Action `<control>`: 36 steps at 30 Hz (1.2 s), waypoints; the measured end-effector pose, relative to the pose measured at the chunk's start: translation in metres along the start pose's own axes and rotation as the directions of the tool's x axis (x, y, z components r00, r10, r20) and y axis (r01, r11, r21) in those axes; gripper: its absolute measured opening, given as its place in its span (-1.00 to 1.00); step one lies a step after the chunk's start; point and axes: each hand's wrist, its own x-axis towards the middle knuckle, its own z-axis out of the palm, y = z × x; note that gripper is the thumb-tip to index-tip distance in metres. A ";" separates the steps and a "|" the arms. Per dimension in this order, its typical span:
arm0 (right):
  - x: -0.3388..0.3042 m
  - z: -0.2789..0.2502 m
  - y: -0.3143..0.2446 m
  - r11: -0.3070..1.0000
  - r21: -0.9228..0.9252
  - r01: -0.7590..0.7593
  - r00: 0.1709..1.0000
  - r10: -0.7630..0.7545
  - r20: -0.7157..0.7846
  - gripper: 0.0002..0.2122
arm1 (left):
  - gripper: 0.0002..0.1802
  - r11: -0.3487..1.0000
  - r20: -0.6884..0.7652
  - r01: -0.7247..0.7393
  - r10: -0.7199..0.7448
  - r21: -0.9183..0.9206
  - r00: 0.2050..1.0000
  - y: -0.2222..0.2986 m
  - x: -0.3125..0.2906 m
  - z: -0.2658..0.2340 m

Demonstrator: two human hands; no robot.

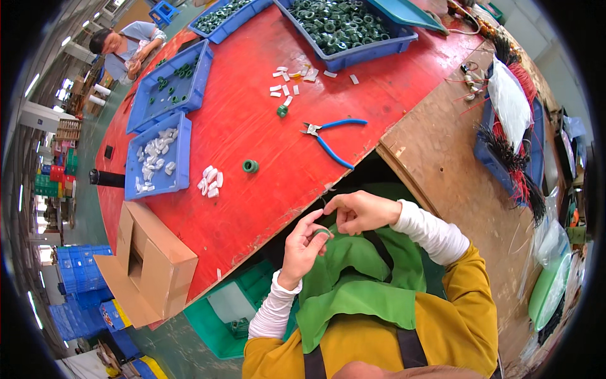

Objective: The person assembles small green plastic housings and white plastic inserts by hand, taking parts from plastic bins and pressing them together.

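Within the left grip (300,248) sits a green ring (322,231).

An open cardboard box (172,259) stands at left, stacked blue plastic crates (85,268) beyond it, blue stool (163,12) upper left.

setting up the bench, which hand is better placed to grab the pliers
Probably the right hand: it is nearer the pliers, with nothing clearly in it, while the left hand holds a green ring.
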 end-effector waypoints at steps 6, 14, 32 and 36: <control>0.004 -0.009 0.023 0.996 0.088 -0.026 0.975 0.005 0.221 -0.56 | -0.59 0.930 0.091 0.152 -0.129 -0.334 0.988 0.006 -0.007 -0.011; 0.008 0.002 0.040 0.949 -0.044 0.312 0.950 -0.311 0.037 -0.74 | -0.64 0.900 0.077 0.166 -0.148 -0.402 0.986 0.010 -0.016 -0.022; 0.013 0.008 0.038 0.868 0.423 0.259 0.965 -0.213 -0.154 -0.79 | -0.77 0.800 0.026 0.077 -0.077 -0.596 0.997 -0.002 -0.017 -0.012; 0.018 0.025 0.042 0.730 0.622 0.284 0.959 -0.214 -0.186 -0.79 | -0.77 0.740 0.008 0.055 -0.067 -0.670 0.998 -0.004 -0.014 -0.005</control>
